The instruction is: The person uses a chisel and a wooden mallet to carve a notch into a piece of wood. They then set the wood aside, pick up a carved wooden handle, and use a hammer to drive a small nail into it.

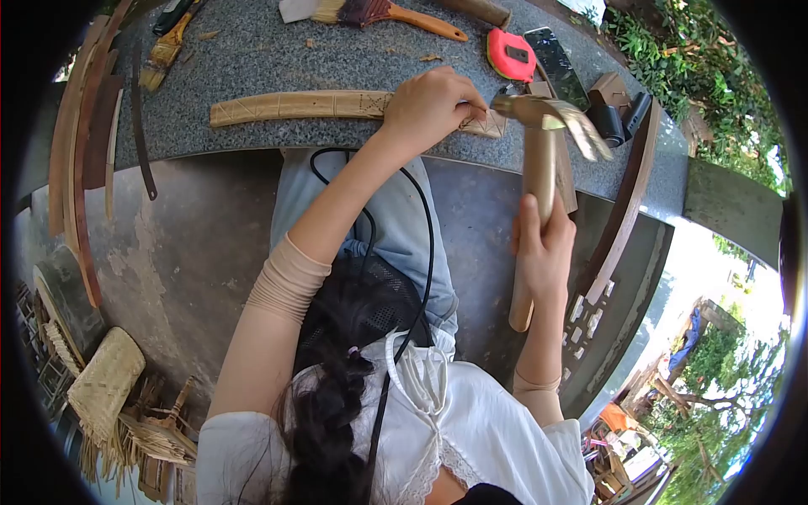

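A light wooden strip point(295, 107) with pencilled lines and a crossed pattern lies along the near edge of the grey stone slab point(370, 67). Over its right part rests my left hand point(433, 105), fingers pinched together close to the wood; whatever is between the fingertips is too small to make out. My right hand point(545, 248) is wrapped round the wooden handle of a claw hammer point(539, 160). The hammer is raised upright, its metal head just right of my left fingertips and the strip's end.
Behind the strip lie a large paintbrush point(366, 12), a smaller brush point(167, 52), a pink tape measure point(510, 55) and a dark phone point(555, 67). Long wooden strips point(80, 160) lean at the left; another strip point(624, 202) crosses the right edge. A black cable point(427, 210) hangs over my lap.
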A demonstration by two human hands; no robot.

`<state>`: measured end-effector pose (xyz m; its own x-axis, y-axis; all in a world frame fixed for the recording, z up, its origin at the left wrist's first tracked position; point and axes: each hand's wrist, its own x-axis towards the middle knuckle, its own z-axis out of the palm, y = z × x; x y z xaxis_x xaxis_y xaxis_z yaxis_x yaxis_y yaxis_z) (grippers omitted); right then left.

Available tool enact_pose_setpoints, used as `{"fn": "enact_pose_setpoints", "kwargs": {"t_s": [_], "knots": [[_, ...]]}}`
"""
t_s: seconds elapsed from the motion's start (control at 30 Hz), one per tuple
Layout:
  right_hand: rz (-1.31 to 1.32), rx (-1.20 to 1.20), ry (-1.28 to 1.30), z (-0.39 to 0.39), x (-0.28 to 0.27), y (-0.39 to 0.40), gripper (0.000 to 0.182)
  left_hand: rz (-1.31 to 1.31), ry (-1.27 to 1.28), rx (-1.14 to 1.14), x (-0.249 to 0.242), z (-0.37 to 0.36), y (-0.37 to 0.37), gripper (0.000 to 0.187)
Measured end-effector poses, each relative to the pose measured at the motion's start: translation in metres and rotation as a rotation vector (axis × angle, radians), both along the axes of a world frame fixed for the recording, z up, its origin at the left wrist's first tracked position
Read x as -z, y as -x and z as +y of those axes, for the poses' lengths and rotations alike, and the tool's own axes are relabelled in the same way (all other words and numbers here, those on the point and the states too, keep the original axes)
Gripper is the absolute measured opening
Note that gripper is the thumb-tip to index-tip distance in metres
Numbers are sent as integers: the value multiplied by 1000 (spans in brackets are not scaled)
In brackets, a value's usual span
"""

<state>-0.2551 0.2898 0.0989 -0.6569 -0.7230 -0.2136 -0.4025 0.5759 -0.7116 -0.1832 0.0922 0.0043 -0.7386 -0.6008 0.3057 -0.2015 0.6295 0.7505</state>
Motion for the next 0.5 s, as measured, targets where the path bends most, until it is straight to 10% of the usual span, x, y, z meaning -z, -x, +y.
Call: {"fn": "enact_pose_setpoints", "kwargs": {"t_s": [0.5], "knots": [[-65,84,-84,17,21,-5,41,-19,-21,-7,-2,5,-1,9]]}}
